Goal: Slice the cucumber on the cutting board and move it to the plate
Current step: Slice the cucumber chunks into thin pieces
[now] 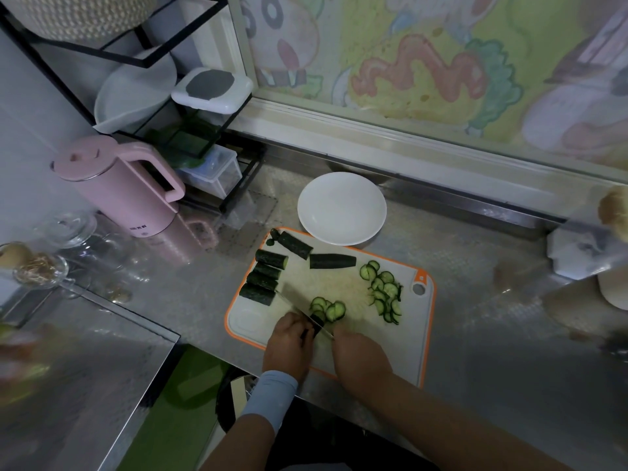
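The right hand [360,358] is curled round the knife [295,308]. The left hand [289,345] holds a cucumber piece [318,326] down on the cutting board [339,287] (round slices [384,294] lie beside). Farther back sits the white plate [341,208].

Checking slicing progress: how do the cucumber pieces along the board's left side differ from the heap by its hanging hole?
The left chunks are thick, dark-skinned cylinders; the right heap is thin rounds showing pale flesh. The left chunks lie side by side in a row; the right heap overlaps loosely. Both rest on the cutting board, not the plate.
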### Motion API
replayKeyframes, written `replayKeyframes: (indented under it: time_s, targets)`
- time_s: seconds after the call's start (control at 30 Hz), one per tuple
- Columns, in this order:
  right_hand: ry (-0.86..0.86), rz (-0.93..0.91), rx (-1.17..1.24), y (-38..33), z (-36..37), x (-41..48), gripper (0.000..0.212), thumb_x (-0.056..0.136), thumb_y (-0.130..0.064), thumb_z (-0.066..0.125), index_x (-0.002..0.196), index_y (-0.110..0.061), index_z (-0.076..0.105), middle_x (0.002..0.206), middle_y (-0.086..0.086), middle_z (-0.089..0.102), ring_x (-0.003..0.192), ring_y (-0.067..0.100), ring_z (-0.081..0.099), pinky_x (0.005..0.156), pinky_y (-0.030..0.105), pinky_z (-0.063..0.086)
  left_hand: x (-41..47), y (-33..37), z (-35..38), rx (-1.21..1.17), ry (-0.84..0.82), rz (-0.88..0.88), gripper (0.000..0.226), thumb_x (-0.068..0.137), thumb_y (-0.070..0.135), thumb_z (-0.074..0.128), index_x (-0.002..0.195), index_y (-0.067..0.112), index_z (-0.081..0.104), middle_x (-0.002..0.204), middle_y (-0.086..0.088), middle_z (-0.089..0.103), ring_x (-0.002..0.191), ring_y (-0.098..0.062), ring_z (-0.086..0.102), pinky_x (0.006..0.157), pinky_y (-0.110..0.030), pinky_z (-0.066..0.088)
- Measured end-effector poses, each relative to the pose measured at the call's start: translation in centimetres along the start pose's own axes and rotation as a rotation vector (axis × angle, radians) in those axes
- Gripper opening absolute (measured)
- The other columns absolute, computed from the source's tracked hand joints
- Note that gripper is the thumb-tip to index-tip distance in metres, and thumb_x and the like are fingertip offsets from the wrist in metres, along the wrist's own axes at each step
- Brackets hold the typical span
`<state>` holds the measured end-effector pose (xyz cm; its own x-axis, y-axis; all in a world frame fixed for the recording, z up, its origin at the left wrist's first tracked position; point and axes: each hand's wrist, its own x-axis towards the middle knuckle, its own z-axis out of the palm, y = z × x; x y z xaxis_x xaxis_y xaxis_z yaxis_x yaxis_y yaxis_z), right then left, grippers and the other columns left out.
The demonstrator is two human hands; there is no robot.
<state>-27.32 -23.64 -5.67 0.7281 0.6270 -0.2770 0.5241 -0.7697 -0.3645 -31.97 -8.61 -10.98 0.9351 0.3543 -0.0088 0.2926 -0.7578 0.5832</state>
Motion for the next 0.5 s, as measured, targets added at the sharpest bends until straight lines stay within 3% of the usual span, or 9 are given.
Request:
replayKeyframes:
  time_s: [0.03, 0.1, 0.33, 0.43, 0.5]
  targets:
    - [-0.007, 0.002, -0.005, -0.3, -0.1, 0.3, 0.036, 0.093, -0.011, 0.043, 0.129, -0.006, 0.043, 0.104, 0.010, 0.065, 0.094, 0.027, 0.064, 0.074, 0.035, 0.048, 0.0, 0.1, 0.0, 0.006, -0.002, -0.009, 0.004, 0.079, 0.011, 0.070, 0.076, 0.012, 0.071, 0.083, -0.002, 0.060, 0.079, -0.018, 0.057, 0.070, -0.022, 0.045]
    - [-0.038, 0.021, -0.015, -0.5, 0.0, 0.7, 0.037, 0.096, -0.012, 0.035, 0.133, -0.007, 0.038, 0.113, 0.010, 0.063, 0.102, 0.026, 0.061, 0.079, 0.034, 0.045, 0.0, 0.3, -0.2, 0.016, -0.009, -0.039, 0.004, 0.077, 0.009, 0.071, 0.074, 0.012, 0.070, 0.078, -0.004, 0.061, 0.077, -0.023, 0.057, 0.065, -0.026, 0.047]
    - [-0.020, 0.025, -0.039, 0.8, 0.2, -1.2, 0.039, 0.095, -0.017, 0.039, 0.133, -0.008, 0.039, 0.105, 0.010, 0.064, 0.094, 0.029, 0.063, 0.072, 0.038, 0.046, 0.2, 0.9, -0.8, 0.025, -0.026, -0.073, 0.010, 0.081, 0.015, 0.069, 0.071, 0.014, 0.069, 0.079, -0.003, 0.062, 0.078, -0.019, 0.056, 0.067, -0.019, 0.037]
    - [-0.018, 0.028, -0.081, 1.5, 0.3, -2.6, 0.039, 0.084, -0.021, 0.064, 0.118, -0.008, 0.054, 0.075, 0.003, 0.065, 0.064, 0.020, 0.064, 0.048, 0.031, 0.040, 0.2, 0.8, -0.8, 0.026, -0.047, -0.080, 0.009, 0.082, 0.017, 0.067, 0.073, 0.015, 0.070, 0.083, -0.002, 0.062, 0.081, -0.019, 0.056, 0.069, -0.019, 0.037]
    - [0.026, 0.036, -0.154, 1.8, 0.5, -3.0, 0.042, 0.066, -0.023, 0.082, 0.102, -0.012, 0.063, 0.052, 0.001, 0.055, 0.040, 0.012, 0.053, 0.034, 0.027, 0.030, 0.2, 0.8, -0.9, 0.031, -0.046, -0.071, 0.009, 0.082, 0.016, 0.068, 0.073, 0.014, 0.069, 0.082, -0.002, 0.062, 0.081, -0.020, 0.056, 0.069, -0.019, 0.037]
